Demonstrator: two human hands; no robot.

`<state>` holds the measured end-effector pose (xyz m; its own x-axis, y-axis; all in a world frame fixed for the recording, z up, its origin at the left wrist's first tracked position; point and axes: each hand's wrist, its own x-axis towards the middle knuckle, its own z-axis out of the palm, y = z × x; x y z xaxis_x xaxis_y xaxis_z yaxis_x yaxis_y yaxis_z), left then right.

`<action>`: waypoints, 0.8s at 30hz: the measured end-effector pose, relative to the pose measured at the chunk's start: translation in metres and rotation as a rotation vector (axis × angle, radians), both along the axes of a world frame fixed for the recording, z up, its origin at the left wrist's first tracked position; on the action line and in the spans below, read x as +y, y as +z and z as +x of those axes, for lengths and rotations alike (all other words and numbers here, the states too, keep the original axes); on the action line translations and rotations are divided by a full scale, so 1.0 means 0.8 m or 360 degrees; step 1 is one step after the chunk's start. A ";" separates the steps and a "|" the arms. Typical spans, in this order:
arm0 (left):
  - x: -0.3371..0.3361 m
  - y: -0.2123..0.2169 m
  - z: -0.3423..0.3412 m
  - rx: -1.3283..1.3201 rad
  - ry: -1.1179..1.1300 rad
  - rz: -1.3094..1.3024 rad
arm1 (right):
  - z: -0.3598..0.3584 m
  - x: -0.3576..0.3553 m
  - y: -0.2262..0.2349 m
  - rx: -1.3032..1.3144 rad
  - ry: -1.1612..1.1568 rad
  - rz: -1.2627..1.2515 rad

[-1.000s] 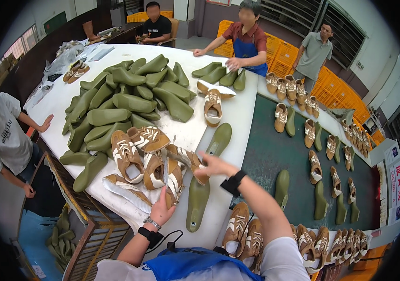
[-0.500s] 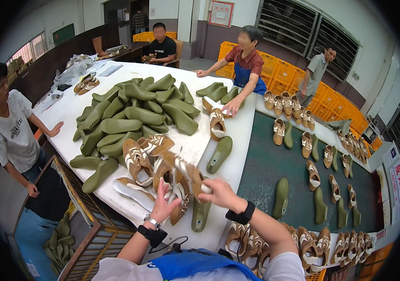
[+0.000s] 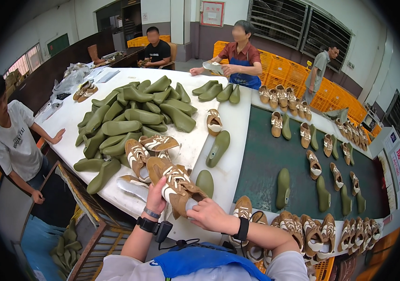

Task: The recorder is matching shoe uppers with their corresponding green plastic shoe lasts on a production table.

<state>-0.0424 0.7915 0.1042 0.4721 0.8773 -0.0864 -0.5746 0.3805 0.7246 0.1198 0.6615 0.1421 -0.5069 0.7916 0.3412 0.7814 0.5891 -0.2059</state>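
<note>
Both my hands hold a brown-and-white sneaker point(image 3: 171, 183) above the near side of the white table, its toe pointing away and to the left. My left hand point(image 3: 156, 196) is closed around its left side. At the heel end, my right hand point(image 3: 208, 214) grips the edge of the opening, with some fingertips hidden by the shoe. Just beyond lie more brown sneakers point(image 3: 137, 157) and a sneaker with a pale sole point(image 3: 133, 186). An olive-green shoe last point(image 3: 205, 182) lies right of the held shoe, partly covered.
A heap of olive shoe lasts point(image 3: 134, 114) covers the middle of the white table point(image 3: 186, 77). To the right, a green conveyor belt point(image 3: 265, 154) carries sneakers and lasts. Sneakers line its near edge. A co-worker in a blue apron point(image 3: 244, 70) stands across; another person point(image 3: 17, 126) stands left.
My left hand, open before, has closed on the sneaker beside my right hand. The shoe is now steady before me. The co-worker across has drawn back from the table, lifting a pale-soled piece.
</note>
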 end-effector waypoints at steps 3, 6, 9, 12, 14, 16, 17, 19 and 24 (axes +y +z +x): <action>0.000 -0.004 0.003 0.0311 0.0244 0.0257 | -0.007 -0.006 -0.005 0.0022 -0.0037 -0.0006; 0.007 -0.020 0.001 0.0388 0.0238 0.0272 | -0.010 -0.007 -0.004 0.0090 -0.0054 0.0011; 0.007 -0.029 0.004 0.0357 0.0228 0.0157 | -0.011 -0.010 -0.007 0.0096 -0.0055 0.0001; 0.004 -0.027 0.009 0.0347 0.0194 0.0152 | -0.008 -0.016 -0.007 0.0088 -0.0097 -0.0031; 0.002 -0.028 0.010 0.0362 0.0182 0.0132 | -0.008 -0.020 -0.006 0.0109 -0.0096 -0.0032; 0.002 -0.029 0.011 0.0364 0.0159 0.0116 | -0.008 -0.022 -0.006 0.0128 -0.0105 -0.0031; 0.002 -0.029 0.012 0.0366 0.0156 0.0119 | -0.008 -0.023 -0.007 0.0128 -0.0112 -0.0041; 0.000 -0.026 0.014 0.0372 0.0177 0.0148 | -0.007 -0.023 -0.007 0.0129 -0.0120 -0.0051; 0.006 -0.033 0.012 0.0409 0.0101 0.0152 | -0.005 -0.025 -0.007 0.0168 -0.0129 -0.0111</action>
